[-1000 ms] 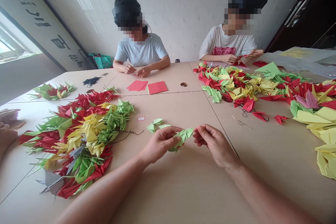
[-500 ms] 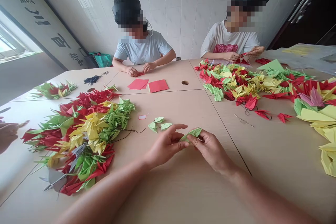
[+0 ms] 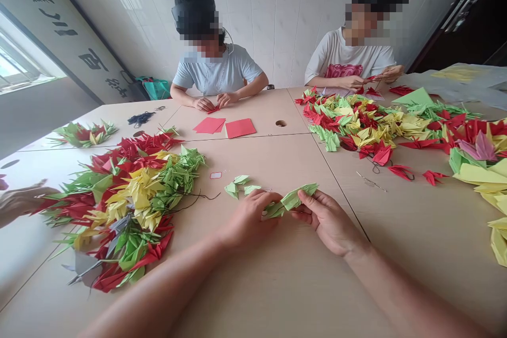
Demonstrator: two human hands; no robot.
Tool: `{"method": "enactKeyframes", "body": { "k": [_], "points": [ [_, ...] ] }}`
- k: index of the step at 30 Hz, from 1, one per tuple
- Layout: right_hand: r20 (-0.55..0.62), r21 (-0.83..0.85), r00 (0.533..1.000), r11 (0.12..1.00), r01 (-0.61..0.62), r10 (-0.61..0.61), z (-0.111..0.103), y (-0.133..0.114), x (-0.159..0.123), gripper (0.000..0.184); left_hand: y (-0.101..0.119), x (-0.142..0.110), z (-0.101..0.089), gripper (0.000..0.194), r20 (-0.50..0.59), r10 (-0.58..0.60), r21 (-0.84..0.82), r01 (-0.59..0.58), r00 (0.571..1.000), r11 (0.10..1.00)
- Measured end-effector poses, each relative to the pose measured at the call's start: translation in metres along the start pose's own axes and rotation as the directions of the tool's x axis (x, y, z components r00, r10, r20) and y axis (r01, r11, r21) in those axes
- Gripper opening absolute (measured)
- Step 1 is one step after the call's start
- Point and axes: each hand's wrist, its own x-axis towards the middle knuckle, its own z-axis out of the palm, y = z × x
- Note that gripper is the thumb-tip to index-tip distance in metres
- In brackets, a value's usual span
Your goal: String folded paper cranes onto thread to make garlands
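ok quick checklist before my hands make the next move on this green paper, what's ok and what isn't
1. Left hand on the near green folded paper: ok
2. Right hand gripping the upper green piece: ok
3. Loose green pieces lying on the table just beyond the left hand: ok
4. Dark cord from the left pile apart from both hands: ok, it ends short of them
5. Other person's hand away from that pile: not ok, it is at the pile's edge
6. Thread running through the held pieces: cannot tell
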Motion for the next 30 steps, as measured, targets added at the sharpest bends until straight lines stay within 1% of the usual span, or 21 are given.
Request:
{"method": "enactKeyframes", "body": {
  "k": [4, 7, 10, 14, 16, 19, 22, 25, 28, 30],
  "points": [
    [-0.013, 0.012, 1.000, 1.000, 0.012, -0.011, -0.0016, -0.0003, 0.0008, 0.018, 0.0016, 0.0001, -0.0029, 0.024, 0.009, -0.080, -0.080, 0.080, 0.997, 0.994],
    [-0.029, 0.038, 1.000, 0.999, 0.013, -0.012, -0.0034, -0.0008, 0.0019, 0.016, 0.0034, 0.0002, -0.0040, 0.020, 0.022, -0.099, -0.133, 0.101, 0.995, 0.986],
    [-0.051, 0.063, 0.999, 0.998, 0.008, -0.004, -0.0050, -0.0022, 0.0026, 0.016, 0.0042, -0.0002, -0.0035, 0.022, 0.031, -0.120, -0.154, 0.124, 0.992, 0.980],
    [-0.051, 0.080, 0.999, 0.997, -0.007, 0.011, -0.0067, -0.0037, 0.0029, 0.016, 0.0040, -0.0014, -0.0029, 0.027, 0.035, -0.160, -0.130, 0.163, 0.987, 0.978],
    [-0.056, 0.079, 0.998, 0.997, -0.013, 0.018, -0.0076, -0.0038, 0.0029, 0.016, 0.0034, -0.0018, -0.0032, 0.030, 0.028, -0.160, -0.124, 0.162, 0.987, 0.979],
    [-0.063, 0.070, 0.997, 0.997, -0.033, 0.038, -0.0089, -0.0038, 0.0030, 0.016, 0.0022, -0.0019, -0.0039, 0.037, 0.034, -0.126, -0.153, 0.130, 0.991, 0.980],
    [-0.018, 0.073, 0.996, 0.994, -0.081, 0.082, -0.0096, -0.0042, 0.0029, 0.015, 0.0012, -0.0015, -0.0043, 0.042, 0.040, -0.105, -0.159, 0.110, 0.994, 0.981],
    [0.065, 0.071, 0.985, 0.984, -0.165, 0.161, -0.0090, -0.0046, 0.0014, 0.013, 0.0011, -0.0018, -0.0040, 0.042, 0.028, -0.067, -0.073, 0.069, 0.997, 0.995],
    [0.148, 0.043, 0.961, 0.970, -0.241, 0.232, -0.0065, -0.0043, -0.0019, 0.014, 0.0008, -0.0031, -0.0033, 0.039, 0.031, 0.024, 0.040, -0.025, 0.999, 0.999],
    [0.210, 0.028, 0.944, 0.963, -0.267, 0.255, -0.0038, -0.0033, -0.0043, 0.016, 0.0003, -0.0042, -0.0030, 0.038, 0.044, 0.083, 0.084, -0.087, 0.996, 0.993]
  ]
}}
